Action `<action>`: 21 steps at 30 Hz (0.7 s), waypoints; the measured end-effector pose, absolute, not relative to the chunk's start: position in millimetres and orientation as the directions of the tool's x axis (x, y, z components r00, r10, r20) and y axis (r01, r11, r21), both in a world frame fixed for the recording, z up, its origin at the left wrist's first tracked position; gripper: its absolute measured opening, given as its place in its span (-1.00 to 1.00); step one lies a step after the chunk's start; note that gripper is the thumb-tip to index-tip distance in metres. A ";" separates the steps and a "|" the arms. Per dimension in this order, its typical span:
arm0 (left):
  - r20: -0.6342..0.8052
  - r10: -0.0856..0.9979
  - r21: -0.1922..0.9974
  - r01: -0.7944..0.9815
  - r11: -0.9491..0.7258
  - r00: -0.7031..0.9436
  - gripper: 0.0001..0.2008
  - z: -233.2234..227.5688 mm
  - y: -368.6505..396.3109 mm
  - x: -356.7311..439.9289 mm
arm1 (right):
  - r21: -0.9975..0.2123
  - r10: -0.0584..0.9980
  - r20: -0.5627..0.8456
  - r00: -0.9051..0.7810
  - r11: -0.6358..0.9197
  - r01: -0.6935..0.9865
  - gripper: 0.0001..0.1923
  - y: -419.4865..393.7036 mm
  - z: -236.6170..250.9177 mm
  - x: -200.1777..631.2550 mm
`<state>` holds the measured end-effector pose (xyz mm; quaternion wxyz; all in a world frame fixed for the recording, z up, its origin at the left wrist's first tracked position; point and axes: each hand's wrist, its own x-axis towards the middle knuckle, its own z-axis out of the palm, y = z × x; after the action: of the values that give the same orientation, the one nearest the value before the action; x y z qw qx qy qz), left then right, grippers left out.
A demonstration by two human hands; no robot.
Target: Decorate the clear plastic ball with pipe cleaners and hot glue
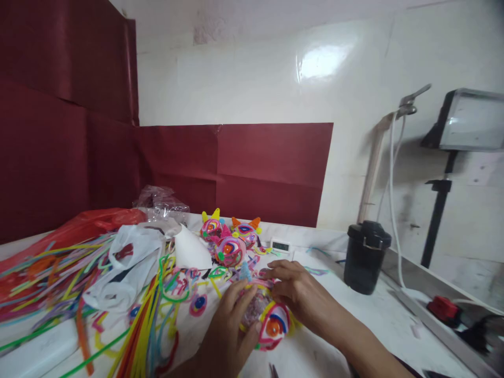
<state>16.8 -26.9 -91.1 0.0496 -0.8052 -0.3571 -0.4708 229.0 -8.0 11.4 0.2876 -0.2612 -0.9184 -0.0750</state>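
Both hands closed round pipe-cleaner mask (268, 320) on worktop (378, 325): left hand (232, 331), right hand (295, 291). Mask w/ pink-red eye swirl, orange centre, yellow rim.

The left hand (232, 328) curls palm-down with its thumb stretched toward the right hand (297, 289), which lies just beside it, fingers spread leftward.

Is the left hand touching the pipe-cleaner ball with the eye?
Touching. The head view shows the left hand wrapped on the pipe-cleaner ball, thumb pressed beside its eye.
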 end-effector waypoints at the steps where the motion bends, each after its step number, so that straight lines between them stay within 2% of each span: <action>1: 0.795 0.525 0.253 0.620 -0.743 0.304 -0.45 -90.4 -27.4 16.8 | -0.009 0.439 0.564 -0.699 0.850 0.526 -0.77 -8.4 11.7 228.9; 14: 0.756 0.569 0.307 0.592 -0.745 0.324 -0.36 -89.4 -30.0 17.8 | -0.028 0.422 0.583 -0.695 0.865 0.501 -0.81 -5.7 7.7 231.2; 21: 0.763 0.558 0.292 0.597 -0.747 0.325 -0.35 -88.4 -31.5 17.4 | -0.030 0.422 0.591 -0.688 0.863 0.504 -0.82 -6.3 7.7 231.1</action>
<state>17.4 -31.5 -88.4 0.0214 -0.8138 -0.3549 -0.4597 231.1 -6.3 7.7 0.3037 -0.2526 -0.9162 -0.0674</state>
